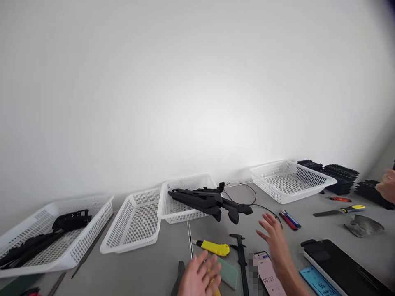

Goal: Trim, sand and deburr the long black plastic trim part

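Observation:
My left hand (199,276) is open, palm partly up and fingers apart, over the near edge of the table. Beside it lie a pale green block (228,273), a yellow utility knife (215,248) and a dark handle-like piece (179,277). Something yellow shows behind its fingers, mostly hidden. My right hand (274,238) is raised, open and holding nothing, by a phone (267,273) whose screen reads 00:27. Between the hands rests a black caliper (242,261). Long black plastic parts (206,201) stick out over the rim of a white basket (175,219).
White baskets (131,246) (279,197) stand along the wall; the far-left basket (74,255) holds black parts. Stacked black parts (341,176), a scraper knife (342,210), markers (290,220) and a black-topped device (342,263) lie right. Another person's hand (386,185) enters at the right edge.

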The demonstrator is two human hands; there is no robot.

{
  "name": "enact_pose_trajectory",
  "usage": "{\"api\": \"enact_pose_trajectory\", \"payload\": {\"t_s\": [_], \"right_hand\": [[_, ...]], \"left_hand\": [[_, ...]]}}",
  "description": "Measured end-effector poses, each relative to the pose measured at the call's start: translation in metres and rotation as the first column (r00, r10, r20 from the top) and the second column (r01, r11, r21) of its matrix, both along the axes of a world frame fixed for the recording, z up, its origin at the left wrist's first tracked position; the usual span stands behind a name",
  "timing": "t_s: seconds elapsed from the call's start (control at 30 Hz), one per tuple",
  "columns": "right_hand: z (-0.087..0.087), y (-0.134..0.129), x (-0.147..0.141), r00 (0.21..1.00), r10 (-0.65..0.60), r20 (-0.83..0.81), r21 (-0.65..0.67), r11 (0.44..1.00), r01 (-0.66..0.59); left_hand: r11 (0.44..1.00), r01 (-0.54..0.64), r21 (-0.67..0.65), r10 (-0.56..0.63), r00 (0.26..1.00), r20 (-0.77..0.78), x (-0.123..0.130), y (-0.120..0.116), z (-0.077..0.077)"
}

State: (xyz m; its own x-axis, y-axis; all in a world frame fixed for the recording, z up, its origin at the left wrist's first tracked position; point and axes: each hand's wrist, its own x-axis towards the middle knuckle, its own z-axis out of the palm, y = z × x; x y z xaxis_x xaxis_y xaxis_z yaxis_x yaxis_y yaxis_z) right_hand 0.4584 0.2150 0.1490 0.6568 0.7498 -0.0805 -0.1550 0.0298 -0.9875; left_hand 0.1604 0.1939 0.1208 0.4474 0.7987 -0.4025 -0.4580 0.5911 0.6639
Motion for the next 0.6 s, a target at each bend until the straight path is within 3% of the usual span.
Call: {"api": "enact_pose_trajectory", "payload": {"t_s": [0.03,0.1,0.17,0.23,0.33,0.43,0.53,0.6], "right_hand": [[0.006,0.025,-0.008,1.000,0.008,-0.008,0.017,1.000,-0.008],[0.014,0.062,-0.027,0.999,0.031,-0.008,0.052,0.998,-0.030],[0.016,0.080,-0.047,0.999,0.039,0.001,0.080,0.996,-0.038],[0.014,0.079,-0.067,0.998,0.056,0.011,0.117,0.992,-0.057],[0.012,0.061,-0.097,0.993,0.104,0.054,0.184,0.976,-0.112],[0.017,0.042,-0.118,0.925,0.330,0.190,0.228,0.901,-0.369],[0.037,0.035,-0.114,0.791,0.477,0.383,0.150,0.813,-0.563],[0.056,0.044,-0.098,0.705,0.467,0.534,0.069,0.807,-0.587]], "left_hand": [[0.992,-0.052,-0.115,0.064,0.992,0.106,0.013,0.024,0.009],[0.972,-0.100,-0.210,0.138,0.975,0.174,0.042,0.063,0.026],[0.964,-0.147,-0.223,0.192,0.961,0.200,0.067,0.090,0.039],[0.966,-0.150,-0.209,0.209,0.932,0.297,0.083,0.105,0.044],[0.978,-0.120,-0.172,0.186,0.874,0.448,0.084,0.116,0.038],[0.978,-0.127,-0.165,0.195,0.838,0.510,0.065,0.122,0.021],[0.967,-0.206,-0.147,0.253,0.809,0.530,0.042,0.126,0.004],[0.959,-0.245,-0.140,0.282,0.808,0.517,0.032,0.124,-0.001]]}}
